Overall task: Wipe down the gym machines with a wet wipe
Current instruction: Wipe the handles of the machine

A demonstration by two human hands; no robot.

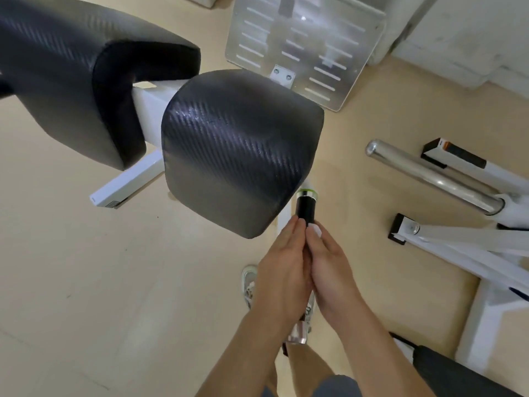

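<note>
Left hand (283, 270) lies straight-fingered along the left side of the handle (305, 206). Right hand (329, 270) curls round it from the right, thumb on top. The white scrap at my right thumb is probably the wet wipe (316, 231). Best method: slide along the whole black grip to the far ring (307, 193), twisting, with even pressure. The seat pad (240, 150) is just beside, far left.

Smooth beige floor (86, 282), faintly glossy, with a darker tan patch (380, 282) at right. Resting on it: a white base bar (126, 183) at left, white frame legs (458, 239) with a black end cap (398, 229) at right, one pale shoe (248, 282) near the middle. Farther back, a slotted metal plate (303, 47), tilted.
</note>
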